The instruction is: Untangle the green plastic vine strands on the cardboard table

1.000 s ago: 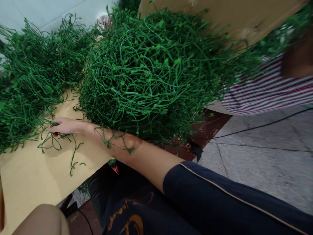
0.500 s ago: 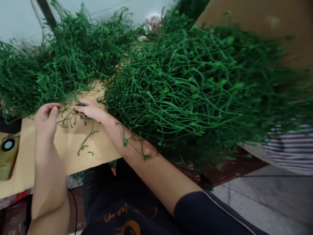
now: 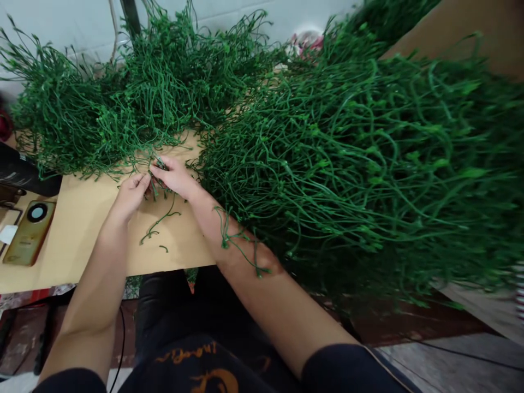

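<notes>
Pale wall [image 3: 73, 16] backs the whole surface, and a buff sheet [image 3: 82, 210] covers the part of it to the left of the big heap [image 3: 347, 164] of green stems. A second heap [image 3: 164, 87] stands left of the big heap, toward the wall, its loose ends trailing onto the sheet.

Both hands meet just left of the big heap's near left flank, the right hand [image 3: 174, 176] nearer to it and the left hand [image 3: 131, 191] farther off. The right hand's grip pinches a small bunch [image 3: 161, 164] of stems between thumb and fingers. The left hand's grip has thumb and fingertips pressed together just beside that bunch (I cannot tell whether a stem is caught between them). So the bunch lies to the right of the left fingertips, on the big heap's side; its long axis is hard to read, as the stems splay several ways.

On the sheet, left of the big heap and nearer the person than the hands, a loose stem [image 3: 159, 221] slants down and away from the heap, with a short piece [image 3: 164, 249] beside it. Bare sheet reaches left to the phone [image 3: 30, 234] and down to the near edge above the lap; to the right, the heap crowds the right forearm [image 3: 241, 281], which has a sprig [image 3: 225, 238] lying across it.
</notes>
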The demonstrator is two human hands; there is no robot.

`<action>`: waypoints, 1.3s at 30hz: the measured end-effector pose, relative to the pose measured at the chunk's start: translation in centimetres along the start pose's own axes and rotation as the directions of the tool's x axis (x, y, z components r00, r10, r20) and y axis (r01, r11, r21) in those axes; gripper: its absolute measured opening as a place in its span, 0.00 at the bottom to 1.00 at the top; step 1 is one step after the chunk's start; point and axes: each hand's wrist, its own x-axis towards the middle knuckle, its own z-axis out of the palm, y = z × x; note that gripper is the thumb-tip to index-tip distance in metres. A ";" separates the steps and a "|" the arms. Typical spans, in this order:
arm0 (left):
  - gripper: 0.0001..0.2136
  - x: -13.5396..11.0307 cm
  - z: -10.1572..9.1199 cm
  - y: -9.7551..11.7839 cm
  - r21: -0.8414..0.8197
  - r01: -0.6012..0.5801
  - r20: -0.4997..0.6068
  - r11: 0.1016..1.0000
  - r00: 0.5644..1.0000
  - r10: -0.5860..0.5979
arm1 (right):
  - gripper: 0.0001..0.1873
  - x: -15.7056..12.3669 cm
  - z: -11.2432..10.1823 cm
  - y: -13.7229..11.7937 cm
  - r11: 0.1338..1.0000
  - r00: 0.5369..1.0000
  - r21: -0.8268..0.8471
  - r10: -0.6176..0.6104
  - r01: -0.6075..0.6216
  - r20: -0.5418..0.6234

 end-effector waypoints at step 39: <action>0.12 -1.6 0.2 -1.7 0.338 -0.192 -0.176 0.921 0.949 0.263 | 0.17 -1.3 0.6 0.2 0.998 0.998 0.058 0.036 -0.039 0.058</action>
